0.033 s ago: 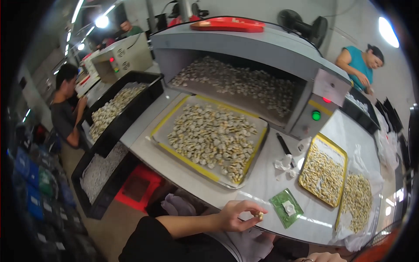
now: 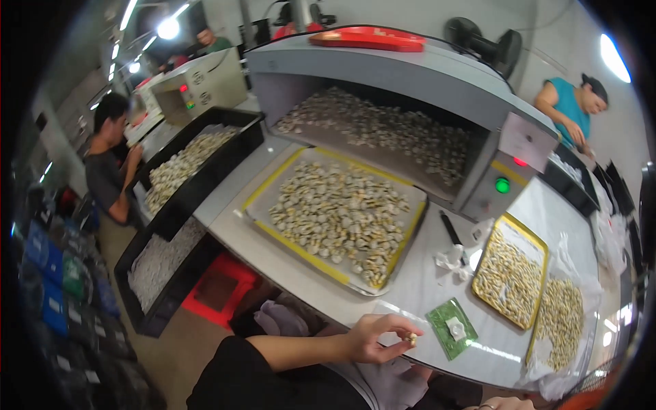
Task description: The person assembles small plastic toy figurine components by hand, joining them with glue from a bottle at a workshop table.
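Note:
My left hand [image 2: 383,338] is above the front edge of the table. Its thumb and fingertips pinch a small yellowish, greyish piece [image 2: 410,339], whose kind I cannot make out. Only the back of my right hand [image 2: 504,404] shows at the bottom edge, with a ring on it; its fingers are cut off. Just right of the left hand lies a flat green packet [image 2: 445,335] with a small white lump [image 2: 456,329] on top. Beyond, a yellow-rimmed tray [image 2: 328,272] holds many small pale round pieces [image 2: 342,212].
Behind the tray stands a grey open-fronted machine [image 2: 383,82], more pieces inside. To the right are a smaller yellow tray [image 2: 542,249], a heap of pieces [image 2: 560,321] on plastic, and a black-handled tool [image 2: 451,227]. Black bins [image 2: 236,147] stand left. Other people work left and right.
The whole view has shifted slightly, with things appearing a little farther right. My left hand keeps its pinch on the small piece; the person at the right has moved a hand slightly.

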Demonstrator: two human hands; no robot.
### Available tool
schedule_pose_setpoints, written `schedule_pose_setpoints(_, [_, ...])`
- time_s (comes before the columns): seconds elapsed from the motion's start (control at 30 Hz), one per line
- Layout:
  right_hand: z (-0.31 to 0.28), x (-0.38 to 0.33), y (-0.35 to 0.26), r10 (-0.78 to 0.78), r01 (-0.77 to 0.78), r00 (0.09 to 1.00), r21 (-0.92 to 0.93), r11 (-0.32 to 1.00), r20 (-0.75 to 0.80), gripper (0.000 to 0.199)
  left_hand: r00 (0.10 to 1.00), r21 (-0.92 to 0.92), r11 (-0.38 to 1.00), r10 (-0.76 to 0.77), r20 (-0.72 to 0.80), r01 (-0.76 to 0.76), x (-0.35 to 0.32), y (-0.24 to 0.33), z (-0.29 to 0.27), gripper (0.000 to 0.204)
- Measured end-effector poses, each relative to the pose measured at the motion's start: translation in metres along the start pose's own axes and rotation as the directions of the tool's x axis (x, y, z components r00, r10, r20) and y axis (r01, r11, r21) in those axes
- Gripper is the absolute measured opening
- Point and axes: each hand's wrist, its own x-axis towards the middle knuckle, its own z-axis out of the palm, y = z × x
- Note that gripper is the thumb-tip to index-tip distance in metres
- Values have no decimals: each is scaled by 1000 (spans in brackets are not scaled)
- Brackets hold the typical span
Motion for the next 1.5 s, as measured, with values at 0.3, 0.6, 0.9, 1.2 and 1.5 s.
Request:
schedule_pose_setpoints(0.3, [8, 30, 11, -235, 164, 955, -339, 926, -181, 13, 1000, -11, 1000, 10, -3, -10, 0, -5, 2, 31])
schedule_pose_setpoints(0.6, [6, 30, 15, -118, 30, 963, -336, 941, -243, 18, 999, -12, 999, 32, 28, -32, 1, -6, 4, 32])
schedule_pose_setpoints(0.9, [-7, -8, 26, -178, -14, 883, -404, 915, -434, 26, 999, -50, 999, 2, 32, -1, 0, -1, 1, 32])
schedule_pose_setpoints(1.2, [-28, -69, 14, -229, -208, 832, -667, 716, -505, 18, 998, -184, 983, 1, 62, 10, 11, 11, -4, 30])
schedule_pose_setpoints(1.5, [-15, -103, 28, -35, -464, 574, -360, 809, -818, 23, 954, -117, 991, 95, 284, -64, 31, 13, 26, 32])
